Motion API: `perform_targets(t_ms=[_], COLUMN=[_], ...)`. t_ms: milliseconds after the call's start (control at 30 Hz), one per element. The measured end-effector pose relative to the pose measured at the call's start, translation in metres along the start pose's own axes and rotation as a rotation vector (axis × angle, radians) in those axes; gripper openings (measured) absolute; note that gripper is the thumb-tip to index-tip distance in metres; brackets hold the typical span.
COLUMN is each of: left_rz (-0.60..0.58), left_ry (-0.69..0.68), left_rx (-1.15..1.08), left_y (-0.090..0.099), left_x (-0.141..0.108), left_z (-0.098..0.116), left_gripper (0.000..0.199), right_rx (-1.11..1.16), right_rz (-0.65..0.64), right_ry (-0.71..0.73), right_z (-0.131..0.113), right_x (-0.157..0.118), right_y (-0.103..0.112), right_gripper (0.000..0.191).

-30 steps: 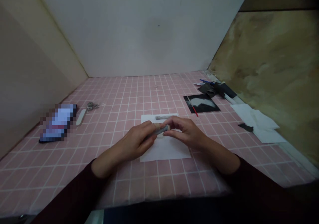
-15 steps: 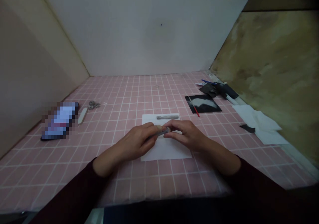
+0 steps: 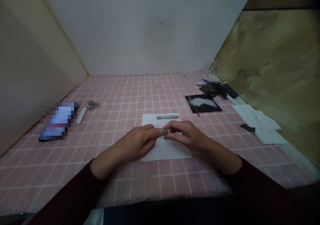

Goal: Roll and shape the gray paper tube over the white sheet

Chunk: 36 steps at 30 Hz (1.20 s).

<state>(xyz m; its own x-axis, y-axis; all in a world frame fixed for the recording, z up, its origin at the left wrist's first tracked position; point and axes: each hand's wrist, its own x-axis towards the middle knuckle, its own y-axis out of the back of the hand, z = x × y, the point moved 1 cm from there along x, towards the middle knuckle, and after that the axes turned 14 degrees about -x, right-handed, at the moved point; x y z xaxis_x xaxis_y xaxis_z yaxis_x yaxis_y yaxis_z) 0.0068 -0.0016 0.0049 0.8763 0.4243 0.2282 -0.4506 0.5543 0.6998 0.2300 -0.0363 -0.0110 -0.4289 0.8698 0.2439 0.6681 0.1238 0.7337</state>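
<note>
Above a white sheet of paper (image 3: 166, 151), both my hands meet around a small grey rod (image 3: 168, 131). My left hand (image 3: 140, 141) is closed around it and hides most of its length. A tan band shows at the left fingertips; whether it is a wrap on a finger cannot be made out. My right hand (image 3: 186, 133) has its fingers curled to the rod's right end, thumb below. Just beyond the hands, a similar grey rod (image 3: 167, 117) lies across the paper's top edge.
At left lie a phone (image 3: 58, 121) with a blurred screen, a white flat stick (image 3: 81, 115) and small grey rings (image 3: 92, 104). To the right are a black sheet (image 3: 215, 107) with a red-tipped stick (image 3: 197, 111), dark scraps (image 3: 210, 90) and white papers (image 3: 265, 128).
The held rod has turned or slid, so less of its grey length shows between my hands. The tan band is more visible. Both hands stay nearly in place.
</note>
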Motion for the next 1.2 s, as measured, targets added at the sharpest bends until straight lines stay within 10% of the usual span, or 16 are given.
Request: perform_targets(t_ms=[433, 867, 1200], left_rz=[0.084, -0.085, 0.072], left_ry=[0.014, 0.006, 0.178], left_rx=[-0.166, -0.121, -0.262], left_y=[0.0021, 0.0037, 0.0061], left_x=[0.0018, 0.0014, 0.0025], left_z=[0.0006, 0.0039, 0.0007], left_gripper=[0.035, 0.035, 0.011], right_rx=[0.042, 0.094, 0.301], right_rz=[0.002, -0.135, -0.014], right_ry=[-0.017, -0.071, -0.140], right_z=[-0.0048, -0.0030, -0.0047], right_x=[0.0010, -0.0020, 0.0022], right_y=[0.0032, -0.0014, -0.0044], right_gripper=[0.013, 0.014, 0.023])
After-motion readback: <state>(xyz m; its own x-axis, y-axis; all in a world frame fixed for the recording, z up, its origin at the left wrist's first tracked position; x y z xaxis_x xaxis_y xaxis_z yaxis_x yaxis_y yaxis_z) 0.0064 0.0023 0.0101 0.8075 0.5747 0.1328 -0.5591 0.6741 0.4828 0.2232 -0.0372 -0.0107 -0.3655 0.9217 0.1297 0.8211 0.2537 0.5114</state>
